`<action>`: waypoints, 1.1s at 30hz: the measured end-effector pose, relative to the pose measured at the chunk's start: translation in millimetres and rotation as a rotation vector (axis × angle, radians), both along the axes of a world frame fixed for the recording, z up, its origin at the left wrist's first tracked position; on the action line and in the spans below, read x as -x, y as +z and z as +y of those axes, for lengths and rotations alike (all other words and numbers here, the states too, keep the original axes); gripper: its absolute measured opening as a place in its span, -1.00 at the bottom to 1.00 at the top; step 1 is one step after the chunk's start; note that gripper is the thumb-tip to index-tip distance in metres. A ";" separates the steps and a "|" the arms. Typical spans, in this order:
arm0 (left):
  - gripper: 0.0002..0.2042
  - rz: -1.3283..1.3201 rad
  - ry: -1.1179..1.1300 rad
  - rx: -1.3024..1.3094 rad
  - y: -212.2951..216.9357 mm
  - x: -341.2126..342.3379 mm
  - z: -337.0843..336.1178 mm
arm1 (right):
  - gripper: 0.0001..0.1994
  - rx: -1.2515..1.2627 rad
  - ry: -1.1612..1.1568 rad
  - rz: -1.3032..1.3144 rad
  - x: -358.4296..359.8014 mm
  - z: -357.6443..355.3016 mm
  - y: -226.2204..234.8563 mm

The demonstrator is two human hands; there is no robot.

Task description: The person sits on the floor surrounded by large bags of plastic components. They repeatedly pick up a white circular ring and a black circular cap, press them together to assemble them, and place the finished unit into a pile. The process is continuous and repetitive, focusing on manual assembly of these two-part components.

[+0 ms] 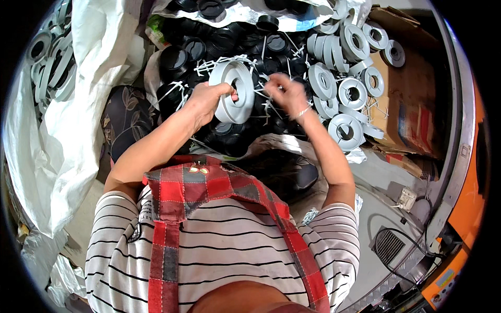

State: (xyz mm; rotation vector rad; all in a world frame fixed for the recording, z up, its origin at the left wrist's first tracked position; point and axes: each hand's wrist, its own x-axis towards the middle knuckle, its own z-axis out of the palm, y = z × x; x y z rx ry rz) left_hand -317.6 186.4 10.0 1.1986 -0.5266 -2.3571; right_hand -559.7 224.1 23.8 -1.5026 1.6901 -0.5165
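I have the left grip [207, 100] pinching the grey ring [242, 107] over black parts [194, 49], its long axis pointing forward; my blurred right grip [288, 97] hangs just rightward, its hold unclear to me.

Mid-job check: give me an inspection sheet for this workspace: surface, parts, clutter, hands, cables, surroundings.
Surface: white sheeting edges the pile above and below; what supports the pile is hidden.
Parts: one large gray ring held up; black round pieces heaped beneath; more gray rings gathered at right.
Clutter: thin white plastic pieces scattered over the heap.
Left hand: grips the large ring, a fingertip showing in its central hole.
Right hand: beside the ring, fingers curled, motion-blurred; whether it holds anything is unclear.
Cables: black cable at lower right; its ends cannot be traced.
Surroundings: white sack at left; cardboard and orange equipment at right.
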 end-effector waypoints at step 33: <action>-0.64 0.374 -0.167 0.145 66.5 -46.1 43.7 | -0.25 0.541 0.676 0.418 -78.6 54.6 108.9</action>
